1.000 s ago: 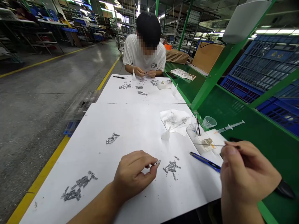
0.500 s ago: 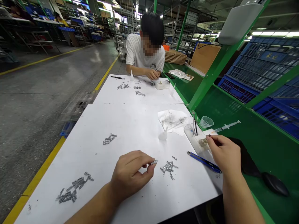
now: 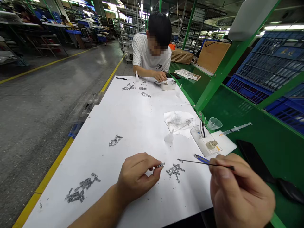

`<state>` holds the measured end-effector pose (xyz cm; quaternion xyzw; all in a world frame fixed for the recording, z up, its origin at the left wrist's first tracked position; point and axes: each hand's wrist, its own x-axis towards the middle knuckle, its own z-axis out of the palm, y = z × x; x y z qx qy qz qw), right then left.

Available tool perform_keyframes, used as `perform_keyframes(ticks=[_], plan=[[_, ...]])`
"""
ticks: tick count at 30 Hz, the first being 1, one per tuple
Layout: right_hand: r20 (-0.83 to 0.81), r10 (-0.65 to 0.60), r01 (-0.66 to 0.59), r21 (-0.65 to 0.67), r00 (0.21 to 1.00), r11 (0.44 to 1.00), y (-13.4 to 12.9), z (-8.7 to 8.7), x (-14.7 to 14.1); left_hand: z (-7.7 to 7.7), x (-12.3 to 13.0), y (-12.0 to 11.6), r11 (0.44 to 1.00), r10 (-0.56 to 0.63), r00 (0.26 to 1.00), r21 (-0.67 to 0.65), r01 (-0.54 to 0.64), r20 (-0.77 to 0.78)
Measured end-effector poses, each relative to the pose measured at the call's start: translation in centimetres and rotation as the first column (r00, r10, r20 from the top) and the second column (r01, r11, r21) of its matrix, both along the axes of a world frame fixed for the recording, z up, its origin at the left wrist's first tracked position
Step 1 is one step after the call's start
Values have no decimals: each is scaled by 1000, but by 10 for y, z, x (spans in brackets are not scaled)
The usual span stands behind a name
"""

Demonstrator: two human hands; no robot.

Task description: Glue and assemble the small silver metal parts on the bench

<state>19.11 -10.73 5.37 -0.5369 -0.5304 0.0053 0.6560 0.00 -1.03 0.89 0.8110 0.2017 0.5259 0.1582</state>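
Note:
My left hand (image 3: pixel 140 177) is closed in a pinch around a small silver metal part (image 3: pixel 161 165), held just above the white table. A thin dark stick-like tool (image 3: pixel 199 162) is gripped between the thumb and fingers of my right hand (image 3: pixel 239 190); its slender end points left, over the table. Whether that end is a needle or a fine brush, I cannot tell. Below the tool's tip and right of my left hand lies a loose pile of small metal parts (image 3: pixel 175 169). A blue pen-like knife (image 3: pixel 201 158) lies partly behind the tool and my right hand.
More metal parts lie in a cluster (image 3: pixel 115 140) and a pile (image 3: pixel 83 188) on the left. A squeeze bottle (image 3: pixel 169 137), stained cloth (image 3: pixel 179 122), clear tool holder (image 3: pixel 197 136), small jar (image 3: pixel 212 144), cup (image 3: pixel 214 123) and syringe (image 3: pixel 237 128) stand or lie right. A co-worker (image 3: pixel 152 53) sits opposite.
My right hand has moved from beside the jar toward me, bringing the dark tool in over the table. My left hand keeps its pinch on the metal part. The view has shifted slightly.

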Motion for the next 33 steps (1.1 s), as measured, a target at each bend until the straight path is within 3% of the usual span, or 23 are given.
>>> perform_keyframes(ticks=[3, 8, 33], plan=[[11, 74, -74, 24, 997, 997, 3, -4, -13, 0, 0, 0, 1000, -10, 1000, 5, 10, -2], [61, 169, -166, -62, 984, 984, 7, -2, -22, -1, -1, 0, 1000, -24, 1000, 16, 24, 0], [79, 255, -248, -87, 964, 965, 8, -4, -22, -2, -1, 0, 999, -34, 999, 9, 33, 14]])
